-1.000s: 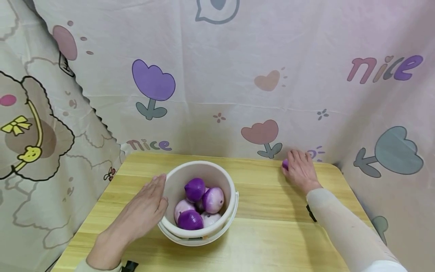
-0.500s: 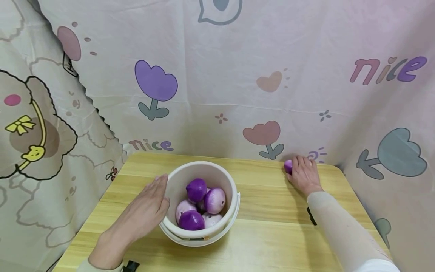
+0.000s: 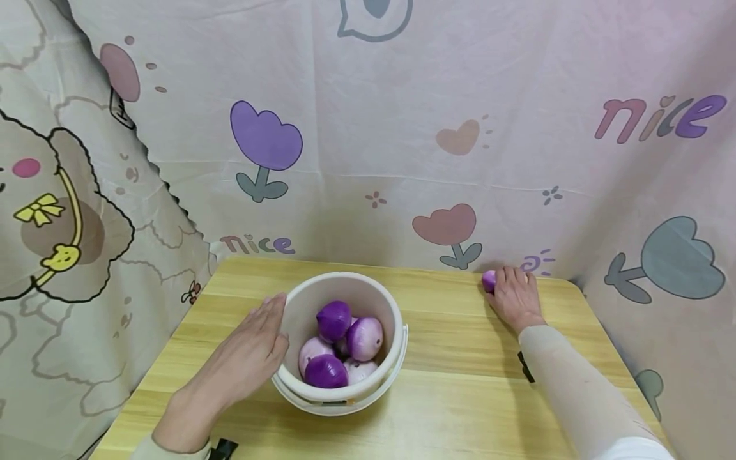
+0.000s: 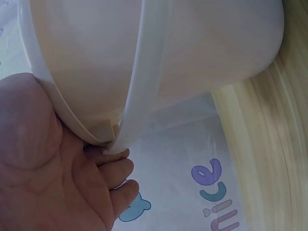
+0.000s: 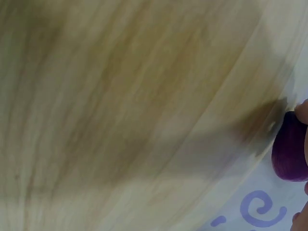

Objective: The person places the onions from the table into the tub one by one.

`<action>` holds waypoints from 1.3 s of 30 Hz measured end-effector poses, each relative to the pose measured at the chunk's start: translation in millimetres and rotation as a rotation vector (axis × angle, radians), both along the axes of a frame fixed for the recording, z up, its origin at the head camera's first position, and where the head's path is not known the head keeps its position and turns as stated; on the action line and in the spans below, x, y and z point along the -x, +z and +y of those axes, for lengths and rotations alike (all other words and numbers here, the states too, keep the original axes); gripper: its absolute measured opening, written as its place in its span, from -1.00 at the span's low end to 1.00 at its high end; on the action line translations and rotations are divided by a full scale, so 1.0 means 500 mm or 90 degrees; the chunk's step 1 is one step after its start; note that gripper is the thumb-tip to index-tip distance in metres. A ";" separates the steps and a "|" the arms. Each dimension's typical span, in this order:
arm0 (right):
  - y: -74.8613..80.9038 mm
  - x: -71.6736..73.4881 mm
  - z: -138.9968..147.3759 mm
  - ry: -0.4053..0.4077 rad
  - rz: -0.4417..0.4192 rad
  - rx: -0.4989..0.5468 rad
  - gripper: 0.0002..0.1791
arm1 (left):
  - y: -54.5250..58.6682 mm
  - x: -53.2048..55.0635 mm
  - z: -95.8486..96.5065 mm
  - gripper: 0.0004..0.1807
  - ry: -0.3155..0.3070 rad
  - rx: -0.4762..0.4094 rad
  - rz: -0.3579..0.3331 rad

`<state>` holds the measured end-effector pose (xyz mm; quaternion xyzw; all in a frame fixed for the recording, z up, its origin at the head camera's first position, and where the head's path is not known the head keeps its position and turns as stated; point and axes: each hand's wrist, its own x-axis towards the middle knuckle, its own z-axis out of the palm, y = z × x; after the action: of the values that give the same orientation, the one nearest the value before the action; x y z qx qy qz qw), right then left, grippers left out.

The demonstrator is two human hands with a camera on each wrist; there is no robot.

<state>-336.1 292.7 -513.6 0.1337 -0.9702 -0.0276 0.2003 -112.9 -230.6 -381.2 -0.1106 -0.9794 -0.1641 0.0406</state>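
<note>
A white bucket [image 3: 393, 300] stands on the table with several purple-and-white onions [image 3: 365, 339] inside. My left hand [image 3: 238, 354] rests along the bucket's left side, its fingers rather straight against the rim. In the left wrist view, the fingers of that hand [image 4: 62, 168] touch the rim by the joint of the handle [image 4: 144, 72]. At the table's far right edge, my right hand [image 3: 516, 299] grips another purple onion [image 3: 489, 281], which is partly hidden by the fingers. The right wrist view shows this onion [image 5: 290, 151] at its right border, with fingertips around it.
The wooden table [image 3: 454, 345] reaches back to a patterned cloth [image 3: 356, 128] that hangs behind it. More of this cloth hangs at the left and right sides. The right hand is close to the back cloth.
My right hand has shifted slightly right and down in view, and more of its onion shows. The left hand stays against the bucket. The whole view has drifted a little.
</note>
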 end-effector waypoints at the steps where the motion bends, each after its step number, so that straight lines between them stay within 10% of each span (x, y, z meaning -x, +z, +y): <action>1: 0.001 -0.001 0.000 -0.001 0.003 0.004 -0.32 | 0.000 0.000 0.000 -0.30 0.000 0.000 0.000; 21: 0.049 -0.045 -0.067 0.102 0.118 0.033 -0.33 | 0.006 0.001 -0.004 -0.29 -0.009 0.015 0.000; 39: 0.220 -0.118 -0.243 0.276 0.243 0.092 -0.34 | 0.015 0.006 0.003 -0.30 -0.020 0.076 0.031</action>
<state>-277.0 171.1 -403.5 0.3153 -0.8633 0.0601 0.3895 -116.0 -229.2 -373.5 -0.1323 -0.9843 -0.1031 0.0549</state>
